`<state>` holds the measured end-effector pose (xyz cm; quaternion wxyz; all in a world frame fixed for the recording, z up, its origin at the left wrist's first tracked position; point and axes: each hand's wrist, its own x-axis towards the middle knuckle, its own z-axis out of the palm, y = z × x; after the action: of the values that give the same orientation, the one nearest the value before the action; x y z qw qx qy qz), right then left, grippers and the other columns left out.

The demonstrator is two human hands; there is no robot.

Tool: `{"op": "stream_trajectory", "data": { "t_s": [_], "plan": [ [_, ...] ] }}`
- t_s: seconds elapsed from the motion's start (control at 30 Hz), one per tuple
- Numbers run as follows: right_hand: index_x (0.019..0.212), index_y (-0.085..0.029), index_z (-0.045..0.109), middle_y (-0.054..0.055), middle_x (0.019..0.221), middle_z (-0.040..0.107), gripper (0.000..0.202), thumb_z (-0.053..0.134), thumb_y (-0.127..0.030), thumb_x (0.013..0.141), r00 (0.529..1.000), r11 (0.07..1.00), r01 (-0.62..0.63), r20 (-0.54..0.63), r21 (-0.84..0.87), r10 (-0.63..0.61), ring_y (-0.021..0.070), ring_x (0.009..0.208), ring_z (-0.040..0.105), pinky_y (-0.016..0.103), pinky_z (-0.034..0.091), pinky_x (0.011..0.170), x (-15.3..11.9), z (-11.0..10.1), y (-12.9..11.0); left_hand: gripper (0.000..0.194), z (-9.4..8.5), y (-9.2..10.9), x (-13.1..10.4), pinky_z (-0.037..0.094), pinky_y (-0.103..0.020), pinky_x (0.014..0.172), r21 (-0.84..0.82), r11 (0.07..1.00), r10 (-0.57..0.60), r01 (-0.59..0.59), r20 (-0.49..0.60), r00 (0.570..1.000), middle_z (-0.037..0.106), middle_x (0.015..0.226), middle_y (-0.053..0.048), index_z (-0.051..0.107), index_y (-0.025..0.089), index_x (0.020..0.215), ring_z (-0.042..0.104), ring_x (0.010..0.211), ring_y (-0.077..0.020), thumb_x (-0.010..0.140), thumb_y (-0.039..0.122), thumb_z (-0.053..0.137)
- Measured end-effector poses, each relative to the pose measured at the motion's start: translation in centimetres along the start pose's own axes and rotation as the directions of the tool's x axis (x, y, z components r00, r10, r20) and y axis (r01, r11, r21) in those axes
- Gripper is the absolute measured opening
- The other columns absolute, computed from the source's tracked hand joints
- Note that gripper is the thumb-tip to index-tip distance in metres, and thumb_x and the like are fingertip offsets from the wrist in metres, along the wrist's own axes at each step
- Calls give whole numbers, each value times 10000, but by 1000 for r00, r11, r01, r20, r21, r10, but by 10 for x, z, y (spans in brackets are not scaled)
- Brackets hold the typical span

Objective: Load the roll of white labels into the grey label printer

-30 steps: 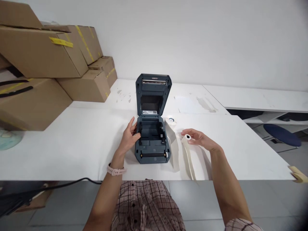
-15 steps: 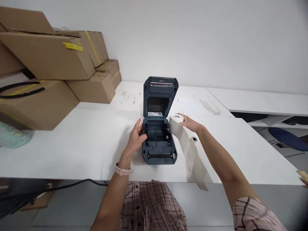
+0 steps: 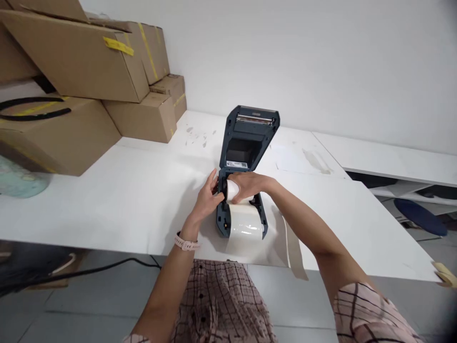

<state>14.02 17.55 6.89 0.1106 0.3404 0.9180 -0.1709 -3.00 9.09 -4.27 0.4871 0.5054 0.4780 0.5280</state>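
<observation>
A dark label printer (image 3: 237,128) stands on the white table with its lid raised. In its bay sits a white label roll (image 3: 233,189), partly hidden by my right hand (image 3: 248,184), which is closed over the roll from above. A pale strip of labels (image 3: 245,224) runs from the roll over the printer's front edge. My left hand (image 3: 207,199) grips the printer's left side, thumb on the rim and fingers along the outside. To the right of the printer, a loose strip of backing paper (image 3: 295,252) hangs over the table's front edge.
Cardboard boxes (image 3: 89,62) are stacked at the left, one with a black strap (image 3: 39,116). A pale green object (image 3: 21,178) stands before them. A white wall rises behind the table (image 3: 342,219). At right are a shelf unit (image 3: 407,190) and a blue stool (image 3: 419,216).
My right hand has brought the label roll from beside the printer leftward into its bay. The label strip now lies over the printer's front. My left hand has stayed at the printer's left side.
</observation>
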Motion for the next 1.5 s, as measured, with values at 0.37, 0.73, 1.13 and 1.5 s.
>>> {"op": "stream_trajectory", "data": {
  "t_s": [0.37,0.73,1.13,1.5],
  "plan": [
    [1620,-262,326,138,1687,369,654,426,-579,1057,903,978,201,-377,-50,-205,336,1552,380,593,458,1191,-113,78,-34,939,-2,-4,0,347,-539,1245,30,997,71,-71,8,997,449,1637,-153,245,261,1652,484,1478,-323,831,195,696],
    [1544,-180,433,183,1683,357,674,401,-625,1038,858,992,115,-498,-53,-126,313,1582,321,577,407,1236,-127,128,-63,829,4,5,-1,370,-515,1246,94,990,108,-110,31,994,381,1672,-177,305,176,1617,405,1535,-307,847,195,613],
    [1553,-176,434,179,1678,370,749,413,-687,1006,850,990,141,-514,5,-118,319,1583,318,596,397,1237,-127,128,-59,412,43,27,-101,259,-657,1266,808,415,469,-418,204,859,656,1454,-111,592,185,1425,500,1470,-312,1066,274,409],
    [1583,-192,413,154,1692,350,762,508,-661,990,865,968,216,-485,126,-129,317,1599,273,620,338,1263,-133,126,-55,393,46,25,-121,97,-727,1254,870,342,489,-354,157,858,682,1421,-93,604,199,1400,567,1337,-352,1027,280,512]
  ]
}}
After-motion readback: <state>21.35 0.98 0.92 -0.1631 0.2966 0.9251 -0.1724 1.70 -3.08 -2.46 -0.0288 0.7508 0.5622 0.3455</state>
